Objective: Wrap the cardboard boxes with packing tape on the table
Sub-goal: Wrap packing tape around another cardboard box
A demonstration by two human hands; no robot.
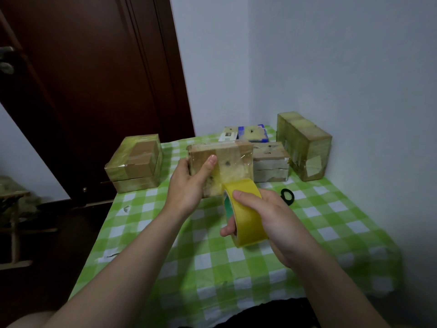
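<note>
From the head camera, the left hand [189, 183] held the cardboard box [234, 162] by its left edge, thumb on the front, over the table [343, 233]; the right hand [276, 216] gripped the yellow tape roll [248, 221], fingers curled round it; tape ran from the roll up the box's front; taped boxes [134, 164] sat at the left edge, a tall box [305, 145] by the wall; a wide stretch of checked cloth lay before the near edge.

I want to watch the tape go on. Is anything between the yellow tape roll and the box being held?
Nothing visible. The yellow tape roll, gripped by the right hand, sits right against the cardboard box that the left hand holds up, and a strip of tape already runs onto the box.
</note>
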